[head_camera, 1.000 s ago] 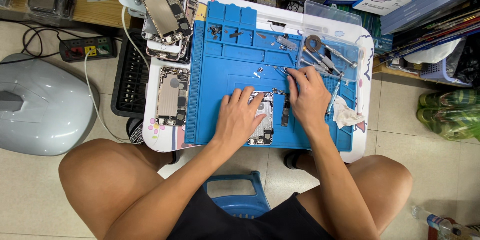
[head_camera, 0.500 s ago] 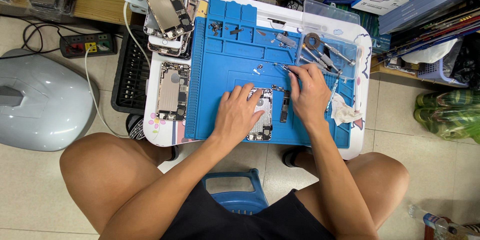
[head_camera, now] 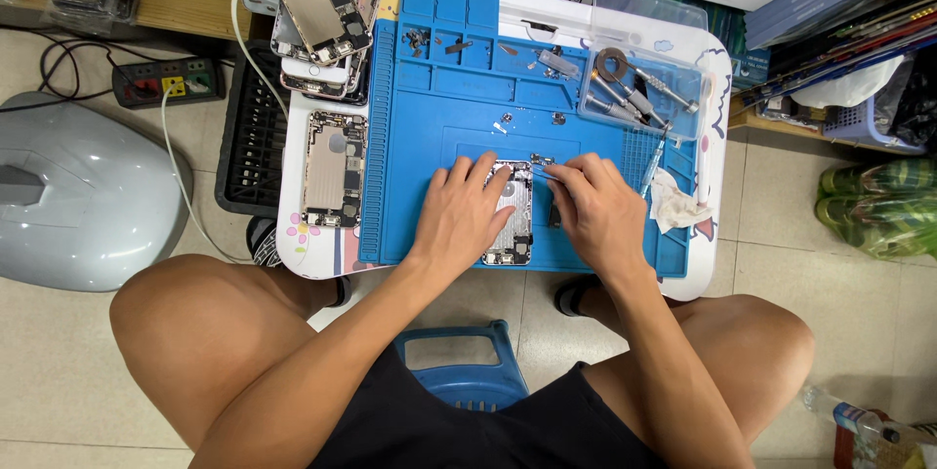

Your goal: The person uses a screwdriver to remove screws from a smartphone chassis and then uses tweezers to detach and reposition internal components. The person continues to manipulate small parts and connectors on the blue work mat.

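My left hand (head_camera: 464, 215) lies flat, fingers spread, on the opened phone (head_camera: 511, 215) at the middle of the blue work mat (head_camera: 429, 127) on the counter. My right hand (head_camera: 597, 210) sits just beside it, fingers pinched on thin tweezers (head_camera: 552, 170) at the phone's top edge. Another opened phone (head_camera: 333, 168) lies left of the mat; clear tool tray (head_camera: 644, 88) upper right.

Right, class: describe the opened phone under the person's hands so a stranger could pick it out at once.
Start at the blue mat on the small white table. Near its front edge an opened phone lies between the left hand and right hand. Unlike the opened phone left of the mat and the stack behind, it lies on the blue.
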